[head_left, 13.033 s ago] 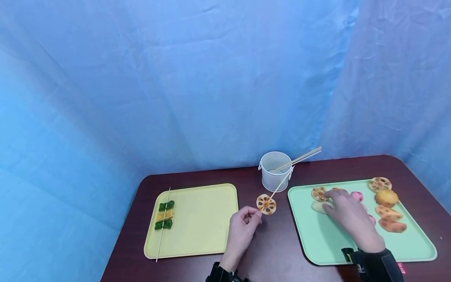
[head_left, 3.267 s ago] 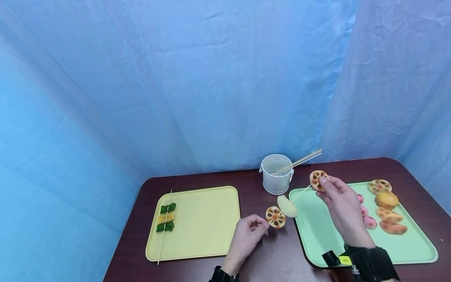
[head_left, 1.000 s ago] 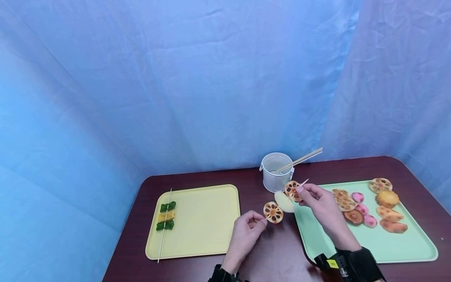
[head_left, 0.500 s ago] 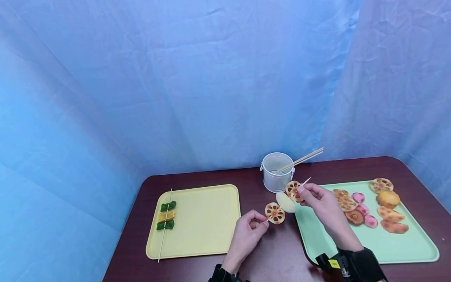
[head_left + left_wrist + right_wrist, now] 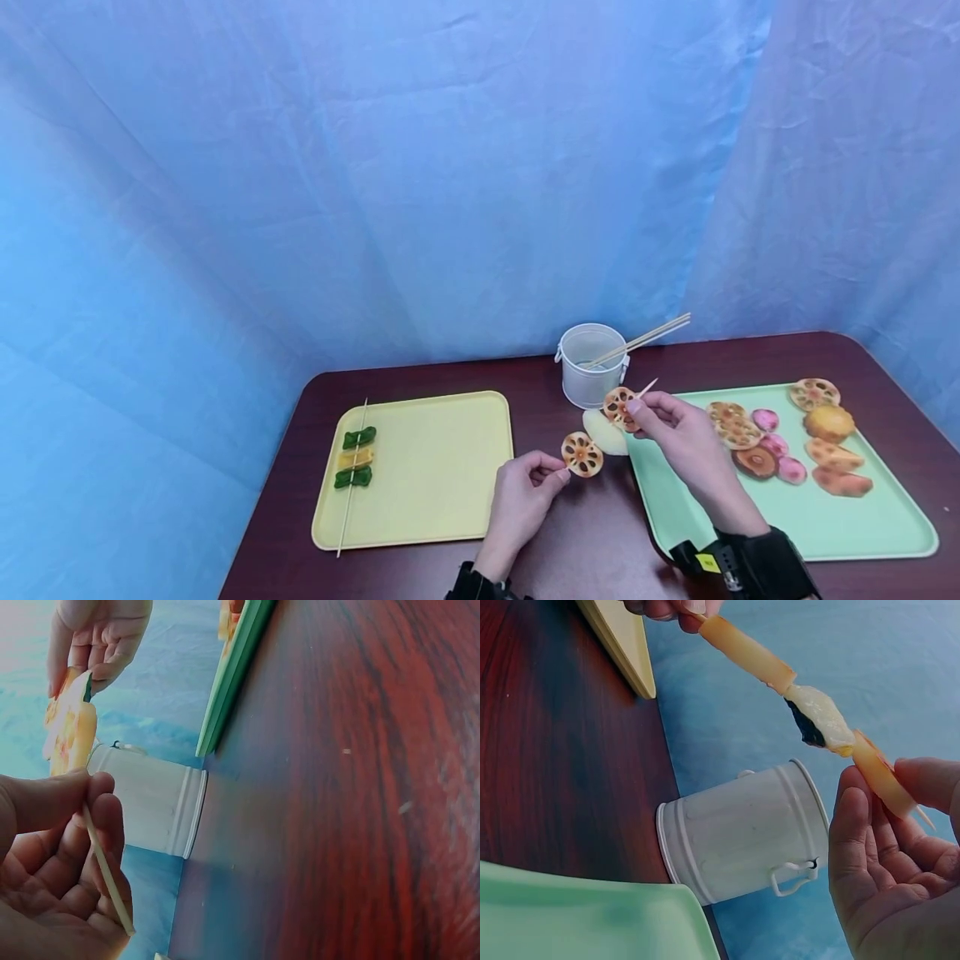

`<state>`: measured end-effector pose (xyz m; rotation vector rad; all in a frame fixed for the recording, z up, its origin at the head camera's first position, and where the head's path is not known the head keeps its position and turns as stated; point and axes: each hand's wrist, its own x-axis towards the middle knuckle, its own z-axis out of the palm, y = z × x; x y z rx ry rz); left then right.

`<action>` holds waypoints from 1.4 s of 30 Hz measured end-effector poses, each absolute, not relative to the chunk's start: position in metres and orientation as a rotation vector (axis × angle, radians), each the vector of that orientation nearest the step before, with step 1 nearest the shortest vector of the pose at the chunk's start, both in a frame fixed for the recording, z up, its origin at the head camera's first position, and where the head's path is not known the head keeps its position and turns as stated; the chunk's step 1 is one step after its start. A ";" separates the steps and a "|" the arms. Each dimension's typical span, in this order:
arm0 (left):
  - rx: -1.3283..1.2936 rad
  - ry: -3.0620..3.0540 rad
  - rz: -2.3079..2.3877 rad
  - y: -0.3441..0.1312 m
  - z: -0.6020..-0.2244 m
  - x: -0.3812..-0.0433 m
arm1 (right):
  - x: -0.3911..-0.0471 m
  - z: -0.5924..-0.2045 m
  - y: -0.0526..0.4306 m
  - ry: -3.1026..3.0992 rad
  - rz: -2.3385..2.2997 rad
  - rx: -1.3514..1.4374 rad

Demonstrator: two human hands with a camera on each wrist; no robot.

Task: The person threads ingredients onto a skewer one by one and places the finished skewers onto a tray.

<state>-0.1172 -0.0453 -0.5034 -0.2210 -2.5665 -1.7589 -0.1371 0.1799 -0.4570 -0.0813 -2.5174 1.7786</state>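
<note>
Above the table between the trays, my left hand pinches the bare lower end of a wooden skewer. Threaded on it are a browned lotus root slice near that hand, then a pale oval slice with a dark edge in the right wrist view. A second lotus root slice is at the upper end, pinched between the thumb and fingers of my right hand. The skewer's tip sticks out beyond this slice.
A white bucket with skewers stands behind the hands. The yellow tray at left holds a finished-looking green and yellow skewer. On the green tray at right lie lotus slices, a mushroom slice, pink pieces and browned pieces.
Since the oldest frame, the pale slice and a second lotus root slice have come from the green tray onto the skewer. My right hand has pushed that lotus slice down past the tip.
</note>
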 end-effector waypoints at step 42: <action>0.123 -2.522 -1.665 -0.127 -0.474 -0.105 | -0.134 -0.450 0.205 -2.437 1.756 0.004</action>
